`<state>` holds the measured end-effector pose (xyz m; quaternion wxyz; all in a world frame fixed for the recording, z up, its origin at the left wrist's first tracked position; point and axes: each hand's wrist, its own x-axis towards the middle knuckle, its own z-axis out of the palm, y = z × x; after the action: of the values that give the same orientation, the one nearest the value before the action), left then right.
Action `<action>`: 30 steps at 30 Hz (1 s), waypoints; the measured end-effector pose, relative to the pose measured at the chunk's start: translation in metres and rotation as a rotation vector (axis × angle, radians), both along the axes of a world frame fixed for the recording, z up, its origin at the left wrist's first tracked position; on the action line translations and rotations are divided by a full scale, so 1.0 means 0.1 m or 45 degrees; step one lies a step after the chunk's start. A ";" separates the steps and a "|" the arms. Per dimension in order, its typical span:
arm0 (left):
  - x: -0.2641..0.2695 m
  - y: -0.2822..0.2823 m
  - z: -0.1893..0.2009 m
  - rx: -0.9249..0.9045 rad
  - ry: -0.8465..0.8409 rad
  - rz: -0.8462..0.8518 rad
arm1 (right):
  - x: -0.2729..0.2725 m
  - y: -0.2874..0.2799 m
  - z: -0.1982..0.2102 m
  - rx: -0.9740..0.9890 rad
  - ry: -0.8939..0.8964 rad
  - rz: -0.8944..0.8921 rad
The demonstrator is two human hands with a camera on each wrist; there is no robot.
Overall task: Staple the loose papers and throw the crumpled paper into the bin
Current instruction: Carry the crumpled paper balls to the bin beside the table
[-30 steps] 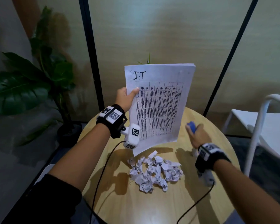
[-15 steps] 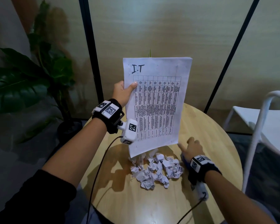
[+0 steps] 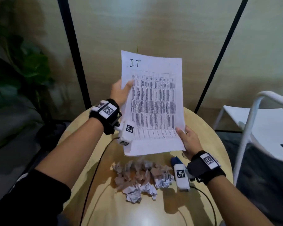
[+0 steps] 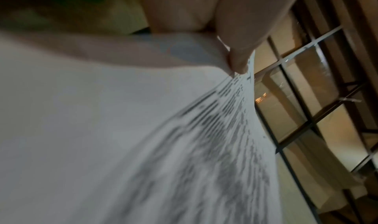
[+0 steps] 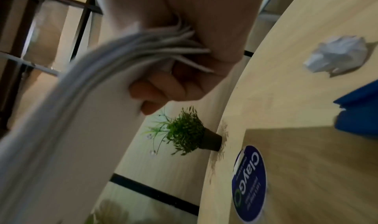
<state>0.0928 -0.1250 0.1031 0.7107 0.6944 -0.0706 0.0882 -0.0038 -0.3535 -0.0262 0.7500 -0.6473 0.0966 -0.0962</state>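
hands both grip papers above round wooden table by panelled wall

- Left forearm: bare below a black sleeve pushed up near the elbow.
- Each wrist: black strap bearing a white block with square black-and-white marker.
- White camera unit, marker-tagged, under each wrist; black cable trailing.

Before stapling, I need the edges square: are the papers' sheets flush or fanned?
Fanned: at the right hand, the papers show separate, splayed sheet edges.
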 end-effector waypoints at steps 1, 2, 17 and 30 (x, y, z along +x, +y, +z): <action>0.03 -0.07 -0.12 0.092 0.038 -0.029 | 0.02 -0.06 0.00 0.006 0.000 -0.030; 0.03 -0.15 -0.22 0.157 0.081 -0.081 | 0.05 -0.13 0.01 -0.004 0.002 -0.073; 0.41 -1.17 -1.46 0.580 0.511 -0.477 | 0.91 -1.29 -0.25 -0.488 0.397 -0.455; 0.88 -1.27 -1.83 0.408 0.781 -0.408 | 1.72 -1.39 -0.42 -0.763 0.752 -0.332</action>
<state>0.1803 -0.2520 -0.0803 0.5859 0.7710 0.0248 -0.2484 0.1684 -0.4929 -0.0682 0.4509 -0.8183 0.3556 -0.0244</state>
